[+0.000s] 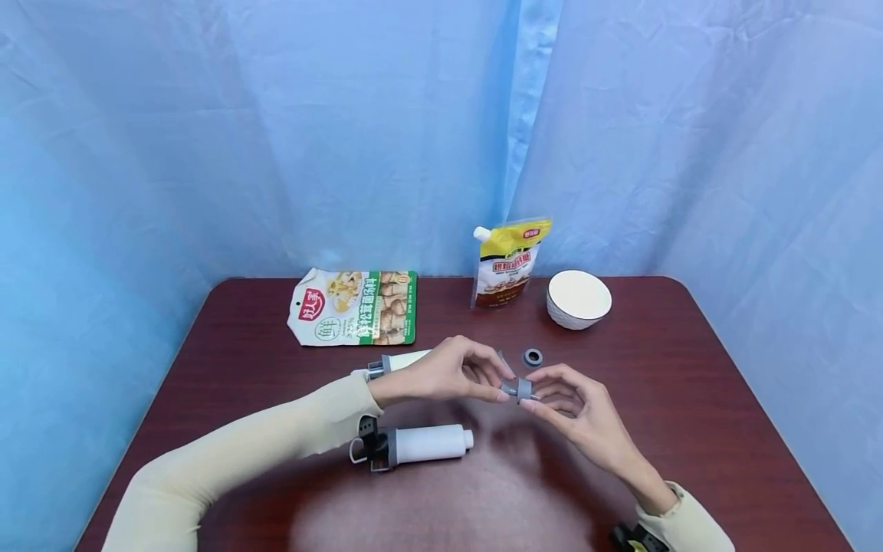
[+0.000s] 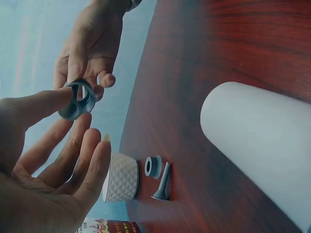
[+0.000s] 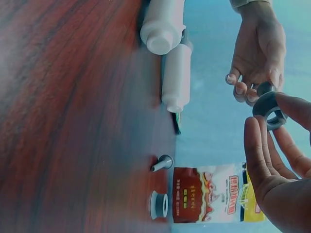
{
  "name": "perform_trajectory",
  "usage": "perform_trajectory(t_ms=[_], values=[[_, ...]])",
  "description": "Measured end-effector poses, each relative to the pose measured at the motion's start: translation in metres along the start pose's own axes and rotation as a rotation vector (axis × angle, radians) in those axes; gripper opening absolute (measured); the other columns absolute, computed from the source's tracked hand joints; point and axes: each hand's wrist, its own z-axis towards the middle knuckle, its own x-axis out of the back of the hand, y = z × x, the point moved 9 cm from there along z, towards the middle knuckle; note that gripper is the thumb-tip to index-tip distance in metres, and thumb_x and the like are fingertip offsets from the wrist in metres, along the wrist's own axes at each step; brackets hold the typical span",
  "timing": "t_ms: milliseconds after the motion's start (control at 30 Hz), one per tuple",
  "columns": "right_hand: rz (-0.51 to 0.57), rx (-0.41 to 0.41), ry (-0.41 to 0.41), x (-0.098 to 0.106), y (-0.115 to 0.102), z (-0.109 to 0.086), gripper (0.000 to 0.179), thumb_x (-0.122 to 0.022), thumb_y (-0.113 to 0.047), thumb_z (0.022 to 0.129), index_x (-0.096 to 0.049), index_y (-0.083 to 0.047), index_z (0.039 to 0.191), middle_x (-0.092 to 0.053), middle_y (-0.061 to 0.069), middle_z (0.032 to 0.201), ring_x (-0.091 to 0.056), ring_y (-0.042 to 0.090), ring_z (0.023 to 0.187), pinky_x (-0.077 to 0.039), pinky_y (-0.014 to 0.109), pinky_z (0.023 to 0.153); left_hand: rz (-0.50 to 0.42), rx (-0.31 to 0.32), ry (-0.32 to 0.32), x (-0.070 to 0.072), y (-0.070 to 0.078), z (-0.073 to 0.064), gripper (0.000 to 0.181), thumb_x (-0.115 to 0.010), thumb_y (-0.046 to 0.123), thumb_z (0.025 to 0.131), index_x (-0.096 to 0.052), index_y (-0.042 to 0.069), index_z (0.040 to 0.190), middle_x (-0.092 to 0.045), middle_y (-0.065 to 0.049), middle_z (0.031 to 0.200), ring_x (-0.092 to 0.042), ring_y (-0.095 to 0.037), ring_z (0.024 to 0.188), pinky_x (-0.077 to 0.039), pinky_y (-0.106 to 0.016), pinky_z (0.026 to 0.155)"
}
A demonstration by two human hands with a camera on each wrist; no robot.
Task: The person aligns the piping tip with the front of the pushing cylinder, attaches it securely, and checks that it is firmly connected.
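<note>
Over the middle of the table, my left hand and right hand meet with fingertips close together. The right thumb and fingers pinch a grey ring-shaped collar with a round opening. Between the left thumb and finger is a smaller grey plastic piece with a rounded end, set right against the collar. Below the left wrist lies a white tube with a grey end and wire loop. A second white tube is partly hidden behind the left forearm.
Beyond the hands lie a grey ring and a grey cone nozzle. At the back are a flat seasoning packet, a standing spouted pouch and a white bowl. A blue curtain closes off the table's far side.
</note>
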Motion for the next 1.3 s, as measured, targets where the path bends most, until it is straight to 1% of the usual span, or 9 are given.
perform_trajectory(t_ms=[167, 300, 400, 600, 767, 967, 1067, 1200, 1300], values=[[0.015, -0.006, -0.016, -0.007, -0.001, 0.006, 0.030, -0.080, -0.012, 0.092, -0.068, -0.011, 0.119, -0.074, 0.009, 0.109, -0.075, 0.015, 0.092, -0.062, 0.029, 0.082, -0.027, 0.037, 0.067, 0.004, -0.005, -0.007, 0.022, -0.087, 0.017, 0.086, -0.075, 0.006, 0.101, -0.080, -0.009, 0.091, -0.073, -0.007, 0.079, -0.061, -0.028, 0.078], [0.030, -0.008, -0.040, -0.015, -0.001, 0.010, 0.029, -0.081, -0.012, 0.091, -0.068, -0.012, 0.118, -0.074, 0.009, 0.109, -0.075, 0.016, 0.091, -0.062, 0.029, 0.083, -0.028, 0.061, 0.109, 0.006, -0.011, -0.011, 0.021, -0.088, 0.016, 0.085, -0.075, 0.009, 0.100, -0.080, -0.005, 0.089, -0.072, -0.005, 0.078, -0.060, -0.023, 0.075], [0.048, -0.010, -0.063, -0.020, 0.000, 0.011, 0.029, -0.080, -0.013, 0.092, -0.068, -0.012, 0.119, -0.073, 0.009, 0.112, -0.075, 0.017, 0.094, -0.062, 0.030, 0.084, -0.040, 0.064, 0.124, 0.006, -0.012, -0.015, 0.020, -0.088, 0.016, 0.085, -0.076, 0.010, 0.099, -0.081, -0.004, 0.091, -0.073, -0.005, 0.080, -0.060, -0.023, 0.077], [0.076, -0.001, -0.089, -0.026, -0.001, 0.014, 0.029, -0.080, -0.012, 0.092, -0.067, -0.010, 0.119, -0.071, 0.010, 0.113, -0.075, 0.020, 0.096, -0.062, 0.030, 0.084, -0.020, 0.051, 0.139, 0.008, -0.011, -0.019, 0.017, -0.086, 0.016, 0.086, -0.078, 0.012, 0.101, -0.081, -0.004, 0.095, -0.075, -0.006, 0.084, -0.062, -0.029, 0.081], [0.092, 0.014, -0.101, -0.031, -0.003, 0.018, 0.029, -0.080, -0.010, 0.092, -0.067, -0.008, 0.119, -0.071, 0.010, 0.115, -0.075, 0.019, 0.097, -0.062, 0.030, 0.086, -0.023, 0.063, 0.136, 0.009, -0.015, -0.023, 0.017, -0.084, 0.018, 0.089, -0.081, 0.013, 0.104, -0.081, -0.004, 0.094, -0.075, -0.010, 0.083, -0.061, -0.026, 0.078], [0.087, -0.001, -0.103, -0.034, -0.001, 0.019, 0.030, -0.081, -0.011, 0.091, -0.068, -0.009, 0.118, -0.071, 0.010, 0.113, -0.075, 0.017, 0.096, -0.062, 0.030, 0.085, -0.108, 0.071, 0.122, 0.005, -0.020, -0.027, 0.020, -0.082, 0.014, 0.091, -0.079, 0.007, 0.109, -0.081, -0.010, 0.100, -0.077, -0.013, 0.089, -0.061, -0.025, 0.080], [0.077, -0.009, -0.097, -0.034, 0.000, 0.019, 0.030, -0.081, -0.011, 0.091, -0.068, -0.010, 0.118, -0.071, 0.009, 0.114, -0.075, 0.015, 0.096, -0.062, 0.029, 0.086, -0.135, 0.075, 0.128, 0.005, -0.021, -0.028, 0.022, -0.082, 0.014, 0.091, -0.078, 0.007, 0.111, -0.081, -0.010, 0.102, -0.078, -0.013, 0.091, -0.061, -0.026, 0.083], [0.063, -0.022, -0.091, -0.033, 0.002, 0.019, 0.031, -0.082, -0.012, 0.090, -0.069, -0.012, 0.118, -0.071, 0.009, 0.114, -0.074, 0.013, 0.096, -0.062, 0.028, 0.086, -0.103, 0.062, 0.133, 0.007, -0.022, -0.030, 0.024, -0.083, 0.015, 0.090, -0.077, 0.011, 0.113, -0.080, -0.008, 0.103, -0.076, -0.012, 0.090, -0.062, -0.032, 0.085], [0.046, -0.033, -0.088, -0.032, 0.004, 0.018, 0.031, -0.083, -0.013, 0.090, -0.069, -0.013, 0.118, -0.072, 0.007, 0.114, -0.074, 0.013, 0.096, -0.062, 0.028, 0.086, -0.057, 0.052, 0.133, 0.010, -0.023, -0.033, 0.027, -0.084, 0.016, 0.089, -0.076, 0.012, 0.115, -0.079, -0.009, 0.105, -0.073, -0.011, 0.090, -0.061, -0.033, 0.085]])
